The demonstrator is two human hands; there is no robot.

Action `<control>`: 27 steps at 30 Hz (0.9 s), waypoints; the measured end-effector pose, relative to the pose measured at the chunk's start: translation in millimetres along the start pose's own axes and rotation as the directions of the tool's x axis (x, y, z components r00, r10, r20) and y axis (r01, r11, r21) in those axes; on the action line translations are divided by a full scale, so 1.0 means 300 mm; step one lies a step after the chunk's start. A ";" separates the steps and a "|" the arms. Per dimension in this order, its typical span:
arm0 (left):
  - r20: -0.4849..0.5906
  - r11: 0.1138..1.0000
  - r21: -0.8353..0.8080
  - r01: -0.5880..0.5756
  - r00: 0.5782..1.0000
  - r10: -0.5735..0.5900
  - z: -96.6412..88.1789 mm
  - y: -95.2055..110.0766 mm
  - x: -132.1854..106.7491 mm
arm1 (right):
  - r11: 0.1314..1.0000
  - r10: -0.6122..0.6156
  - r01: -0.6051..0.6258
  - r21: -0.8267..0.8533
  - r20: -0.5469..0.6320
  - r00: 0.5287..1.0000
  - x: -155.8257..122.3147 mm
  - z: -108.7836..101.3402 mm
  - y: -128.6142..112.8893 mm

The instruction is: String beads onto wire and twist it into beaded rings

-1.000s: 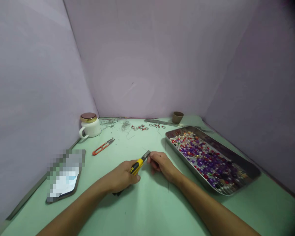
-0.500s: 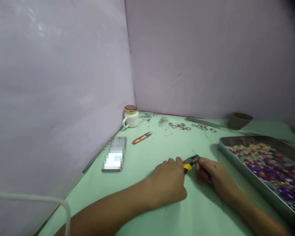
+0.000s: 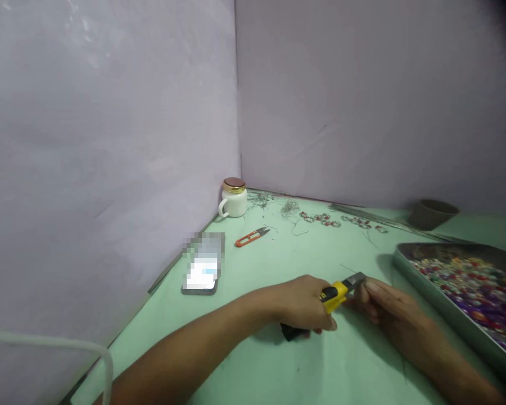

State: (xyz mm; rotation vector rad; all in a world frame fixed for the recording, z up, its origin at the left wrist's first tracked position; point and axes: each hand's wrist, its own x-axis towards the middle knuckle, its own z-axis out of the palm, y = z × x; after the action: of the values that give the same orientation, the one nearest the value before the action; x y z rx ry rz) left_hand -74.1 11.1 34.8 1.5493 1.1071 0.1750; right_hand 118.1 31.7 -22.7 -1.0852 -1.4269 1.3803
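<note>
My left hand [image 3: 306, 304] is wrapped round the handles of yellow and black pliers [image 3: 336, 293], whose grey jaws point to the right. Right at the jaw tips, my right hand [image 3: 388, 304] is closed in a pinch. A thin wire [image 3: 348, 268] sticks out up and to the left near the jaws. What lies between my right fingertips is too small to make out. Both hands are just above the pale green tabletop [image 3: 270, 365].
A metal tray [image 3: 451, 306] of mixed beads stands at right. Orange thread snips [image 3: 252, 237], a phone [image 3: 203, 264] and a lidded white mug [image 3: 234, 198] lie or stand left. Behind are beaded wire pieces [image 3: 320, 219], wire scraps [image 3: 290, 208], long wires [image 3: 362, 215] and a brown pot [image 3: 433, 214].
My left hand has turned, so the pliers show more of their yellow and black handle and tilt differently. The whole view has shifted, with things appearing slightly further right.
</note>
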 end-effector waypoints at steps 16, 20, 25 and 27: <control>0.066 0.998 -0.058 -0.024 0.997 0.028 -0.008 0.005 0.012 | 0.999 0.048 -0.048 0.011 0.025 0.999 0.003 -0.016 0.038; -0.183 0.873 0.486 0.040 0.981 0.057 0.023 0.023 -0.011 | 0.999 0.034 -0.033 -0.024 0.034 0.999 -0.002 -0.004 0.019; -0.358 0.660 0.736 0.154 0.915 0.185 0.093 0.002 0.011 | 0.999 0.032 -0.032 0.014 0.010 0.999 0.005 -0.002 0.026; -0.372 0.651 0.744 0.150 0.903 0.217 0.100 -0.002 0.014 | 0.999 0.034 -0.034 0.041 0.005 0.999 0.007 -0.008 0.035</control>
State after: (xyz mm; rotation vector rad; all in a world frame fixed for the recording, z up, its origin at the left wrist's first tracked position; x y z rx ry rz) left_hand -52.8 -6.7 22.7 2.3774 1.6367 0.0730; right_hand 120.1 34.6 -33.2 -1.0859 -1.3830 1.4303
